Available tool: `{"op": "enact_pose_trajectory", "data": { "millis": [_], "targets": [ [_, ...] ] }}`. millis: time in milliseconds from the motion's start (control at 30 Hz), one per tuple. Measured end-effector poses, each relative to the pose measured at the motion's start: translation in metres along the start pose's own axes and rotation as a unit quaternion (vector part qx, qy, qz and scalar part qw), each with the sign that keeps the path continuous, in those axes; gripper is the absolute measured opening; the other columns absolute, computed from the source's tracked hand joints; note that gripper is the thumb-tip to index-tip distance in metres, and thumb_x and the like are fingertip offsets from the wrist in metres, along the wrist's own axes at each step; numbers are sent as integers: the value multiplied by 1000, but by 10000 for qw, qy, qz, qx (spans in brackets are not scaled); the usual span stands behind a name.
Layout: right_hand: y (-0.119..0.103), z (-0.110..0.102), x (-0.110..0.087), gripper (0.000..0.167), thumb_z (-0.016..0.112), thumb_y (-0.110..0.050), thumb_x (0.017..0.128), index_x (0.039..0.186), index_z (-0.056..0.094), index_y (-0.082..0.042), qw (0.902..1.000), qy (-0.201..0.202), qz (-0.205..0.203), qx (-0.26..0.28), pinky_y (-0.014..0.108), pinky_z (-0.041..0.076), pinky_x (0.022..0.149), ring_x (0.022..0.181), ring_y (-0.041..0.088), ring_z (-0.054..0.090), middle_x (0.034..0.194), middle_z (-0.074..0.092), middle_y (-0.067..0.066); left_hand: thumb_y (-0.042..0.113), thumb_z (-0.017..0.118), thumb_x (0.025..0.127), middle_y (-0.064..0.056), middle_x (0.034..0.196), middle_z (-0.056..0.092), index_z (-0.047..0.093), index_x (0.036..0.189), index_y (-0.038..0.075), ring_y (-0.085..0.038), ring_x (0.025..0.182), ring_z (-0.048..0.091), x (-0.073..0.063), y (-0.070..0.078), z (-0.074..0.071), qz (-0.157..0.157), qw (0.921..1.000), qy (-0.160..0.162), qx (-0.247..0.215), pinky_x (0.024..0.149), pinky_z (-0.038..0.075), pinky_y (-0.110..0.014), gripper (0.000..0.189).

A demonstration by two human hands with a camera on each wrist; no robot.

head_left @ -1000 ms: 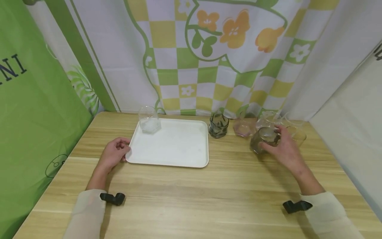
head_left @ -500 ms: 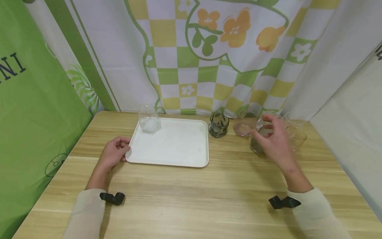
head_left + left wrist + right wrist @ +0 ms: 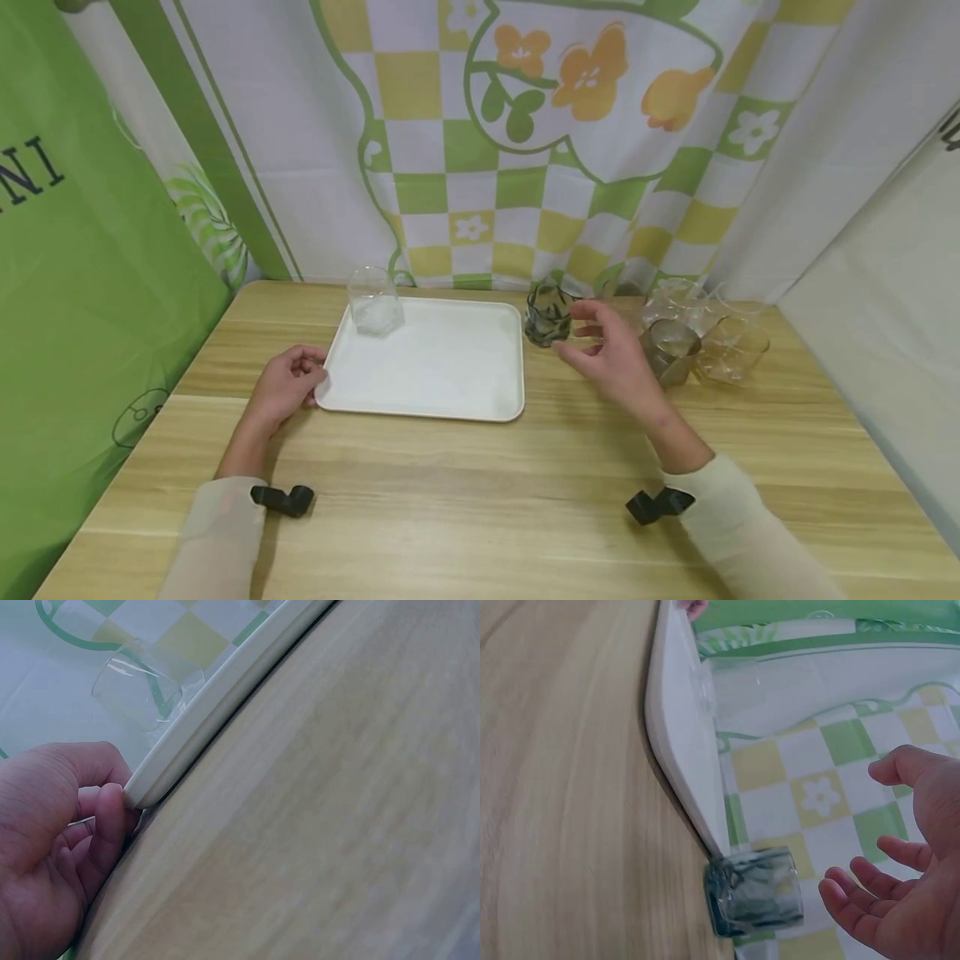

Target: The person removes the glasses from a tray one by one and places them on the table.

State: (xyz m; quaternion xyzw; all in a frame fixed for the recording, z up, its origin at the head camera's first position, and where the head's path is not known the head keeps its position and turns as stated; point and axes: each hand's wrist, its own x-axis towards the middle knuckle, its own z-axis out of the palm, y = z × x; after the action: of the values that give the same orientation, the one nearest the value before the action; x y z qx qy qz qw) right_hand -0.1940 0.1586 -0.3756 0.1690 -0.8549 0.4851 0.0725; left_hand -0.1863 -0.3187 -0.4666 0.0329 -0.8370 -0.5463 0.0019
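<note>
A white tray (image 3: 427, 367) lies on the wooden table. At its left edge, my left hand (image 3: 283, 383) pinches the rim near the front corner between curled fingers and thumb (image 3: 111, 817). A clear glass (image 3: 375, 307) stands on the tray's back left corner. Just right of the tray is a dark grey faceted glass (image 3: 547, 317). My right hand (image 3: 613, 358) is beside that glass, thumb and fingers spread and holding nothing. In the right wrist view, a gap shows between the fingers (image 3: 855, 900) and the grey glass (image 3: 757, 894). A pinkish glass behind this hand is mostly hidden.
To the right of my right hand stand a smoky brown glass (image 3: 671, 354), an amber-tinted glass (image 3: 733, 352) and clear glasses (image 3: 675, 302) behind them. A checked curtain (image 3: 495, 192) hangs along the table's back edge.
My right hand has let go of the smoky brown glass, leaving it standing among the others, and has moved left to the dark grey glass. My left hand and the tray have stayed put.
</note>
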Motion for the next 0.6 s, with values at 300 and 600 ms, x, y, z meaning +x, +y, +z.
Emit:
{"op": "enact_pose_trajectory", "data": {
  "millis": [300,600],
  "targets": [
    [0,31,5,60,78,-10,91,142,49,5,9991,-316,-269,48,56,55,86,117,44,56,140,51,25,1,62,97,-16,97,55,56,130,-10,-15,63,54,-1,0,0,2,10000,37,-10,52,54,-25,36],
    [-7,59,12,63,77,-19,93,146,49,-2,9981,-601,-26,139,54,52,93,125,44,51,147,42,22,1,62,96,-16,97,54,56,128,-9,-15,64,55,-1,1,1,-29,10000,39,24,53,55,-25,34]
  ]
}}
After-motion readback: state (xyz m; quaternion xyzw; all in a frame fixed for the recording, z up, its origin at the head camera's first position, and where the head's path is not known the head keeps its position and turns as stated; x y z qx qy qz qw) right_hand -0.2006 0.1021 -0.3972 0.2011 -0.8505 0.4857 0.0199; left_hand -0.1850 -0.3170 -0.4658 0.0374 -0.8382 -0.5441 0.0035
